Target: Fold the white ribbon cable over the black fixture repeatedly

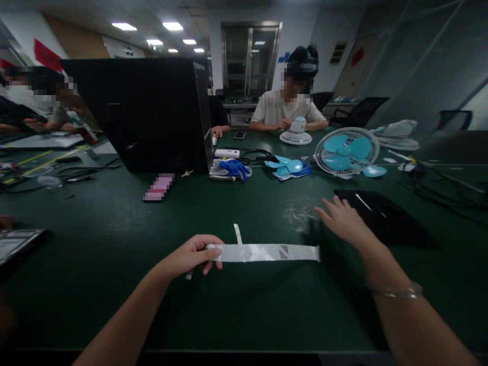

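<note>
My left hand (192, 255) pinches the left end of a long white paper strip (267, 252), which stretches out flat to the right above the dark green table (114, 244). A short tab sticks up from the strip near its left part. My right hand (341, 219) hovers open above the table, fingers spread, a little beyond and to the right of the strip's free end, not touching it. A thin bracelet circles my right wrist.
A black flat panel (385, 218) lies right of my right hand. Further back stand a black computer case (141, 112), a blue fan (346, 151), loose blue fan blades (287, 165), a blue glove (235, 168) and cables. A person in a white shirt (285, 109) sits opposite; others sit far left.
</note>
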`<state>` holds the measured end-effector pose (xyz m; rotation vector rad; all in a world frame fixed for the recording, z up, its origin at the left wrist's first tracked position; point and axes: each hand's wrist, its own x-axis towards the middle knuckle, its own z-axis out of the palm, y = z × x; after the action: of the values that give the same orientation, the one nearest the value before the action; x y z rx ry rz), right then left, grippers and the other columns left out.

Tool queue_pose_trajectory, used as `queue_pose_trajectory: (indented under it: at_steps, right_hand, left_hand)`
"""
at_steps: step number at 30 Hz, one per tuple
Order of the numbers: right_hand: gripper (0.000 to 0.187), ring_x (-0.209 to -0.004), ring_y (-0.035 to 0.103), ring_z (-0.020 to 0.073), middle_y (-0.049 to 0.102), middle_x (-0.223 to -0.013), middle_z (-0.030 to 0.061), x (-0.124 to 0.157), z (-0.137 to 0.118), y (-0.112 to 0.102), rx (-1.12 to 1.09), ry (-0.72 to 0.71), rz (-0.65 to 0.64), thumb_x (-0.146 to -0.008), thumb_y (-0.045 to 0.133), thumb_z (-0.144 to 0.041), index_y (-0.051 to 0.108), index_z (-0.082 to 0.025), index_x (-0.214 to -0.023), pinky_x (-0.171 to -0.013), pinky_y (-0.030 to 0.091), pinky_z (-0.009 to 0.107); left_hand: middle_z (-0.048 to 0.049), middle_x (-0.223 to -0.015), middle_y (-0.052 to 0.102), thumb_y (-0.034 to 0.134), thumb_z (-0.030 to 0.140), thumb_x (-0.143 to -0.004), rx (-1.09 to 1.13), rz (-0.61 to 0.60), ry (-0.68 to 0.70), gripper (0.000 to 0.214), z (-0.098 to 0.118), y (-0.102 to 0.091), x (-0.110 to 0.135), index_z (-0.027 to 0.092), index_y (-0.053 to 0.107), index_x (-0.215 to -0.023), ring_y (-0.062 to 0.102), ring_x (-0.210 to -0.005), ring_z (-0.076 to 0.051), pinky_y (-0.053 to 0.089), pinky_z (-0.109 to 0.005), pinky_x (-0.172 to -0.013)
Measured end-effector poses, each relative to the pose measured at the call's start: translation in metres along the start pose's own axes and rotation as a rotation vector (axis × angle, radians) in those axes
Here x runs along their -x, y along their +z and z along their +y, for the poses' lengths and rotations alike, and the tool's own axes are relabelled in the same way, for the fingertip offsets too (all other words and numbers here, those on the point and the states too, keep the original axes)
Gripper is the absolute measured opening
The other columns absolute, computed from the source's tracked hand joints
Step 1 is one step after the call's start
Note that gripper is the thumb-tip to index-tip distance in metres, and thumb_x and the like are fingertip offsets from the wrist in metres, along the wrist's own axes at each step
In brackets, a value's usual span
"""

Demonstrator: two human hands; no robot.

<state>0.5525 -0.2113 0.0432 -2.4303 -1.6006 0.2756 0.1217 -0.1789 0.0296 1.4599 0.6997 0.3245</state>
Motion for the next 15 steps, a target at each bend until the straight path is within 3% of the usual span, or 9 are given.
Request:
queue_pose_trajectory:
  at_steps: [3,6,11,15]
  right_hand:
    - [0.075,-0.141,0.011,0.0509,0.018,-0.153,0.0364,-0.016,0.032,-0.003,0.101,0.321,0.067,-0.095,0.032,-0.051,0.034,0.003,-0.146,-0.104,0.018,0.073]
    - [0.066,-0.136,0.029,0.0500,0.030,-0.147,0.0381,-0.022,0.051,-0.004,0.106,0.434,0.013,-0.096,0.031,-0.043,0.037,0.001,-0.145,-0.094,0.032,0.073]
    - [0.057,-0.131,0.039,0.0479,0.034,-0.150,0.0280,-0.024,0.056,0.004,0.170,0.357,-0.049,-0.090,0.039,-0.028,0.043,-0.011,-0.145,-0.090,0.039,0.070]
    - [0.056,-0.121,0.049,0.0484,0.042,-0.143,0.0324,-0.024,0.051,0.011,0.245,0.201,-0.020,-0.088,0.040,-0.022,0.048,-0.007,-0.141,-0.083,0.043,0.067]
  left_hand:
    - [-0.0007,-0.080,0.068,0.062,0.043,-0.088,0.003,-0.032,-0.013,0.030,-0.003,-0.002,0.001,0.017,0.066,-0.102,0.055,-0.059,-0.008,0.040,-0.019,-0.052]
    - [-0.0004,-0.079,0.068,0.061,0.043,-0.088,-0.009,-0.058,-0.027,0.031,-0.006,-0.002,0.002,0.017,0.066,-0.103,0.057,-0.060,-0.009,0.041,-0.019,-0.052]
    - [0.0001,-0.077,0.068,0.062,0.040,-0.089,0.014,-0.076,-0.008,0.027,-0.003,-0.001,0.001,0.017,0.067,-0.101,0.057,-0.060,-0.008,0.041,-0.018,-0.052]
    - [0.0002,-0.077,0.068,0.062,0.038,-0.089,0.042,-0.095,0.015,0.024,-0.001,0.000,0.001,0.016,0.067,-0.099,0.057,-0.060,-0.008,0.042,-0.018,-0.052]
